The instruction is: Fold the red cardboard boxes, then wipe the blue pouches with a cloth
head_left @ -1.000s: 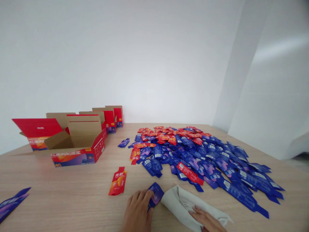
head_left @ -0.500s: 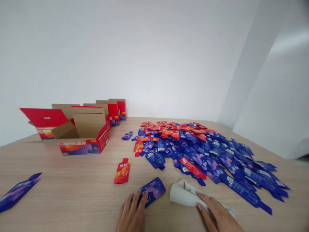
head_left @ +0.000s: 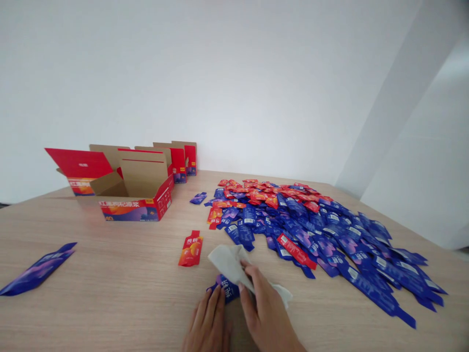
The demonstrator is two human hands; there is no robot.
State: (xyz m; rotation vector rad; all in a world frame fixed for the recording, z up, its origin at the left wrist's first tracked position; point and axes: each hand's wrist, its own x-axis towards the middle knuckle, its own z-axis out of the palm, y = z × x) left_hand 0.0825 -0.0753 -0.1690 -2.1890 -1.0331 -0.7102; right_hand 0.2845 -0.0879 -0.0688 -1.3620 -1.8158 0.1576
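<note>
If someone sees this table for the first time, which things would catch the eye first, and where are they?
Probably the large heap of blue and red packets, spread over the right part of the table. Next might be the red boxes at the left, with raised cardboard flaps. At the front, the right hand holds a pale cloth over part of a blue packet that the left hand touches.

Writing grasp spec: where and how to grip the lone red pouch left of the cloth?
Likely pinch the red pouch by both long edges, mid-body, from above and the near side: it lies flat, broad body nearer, narrow neck pointing away.
</note>
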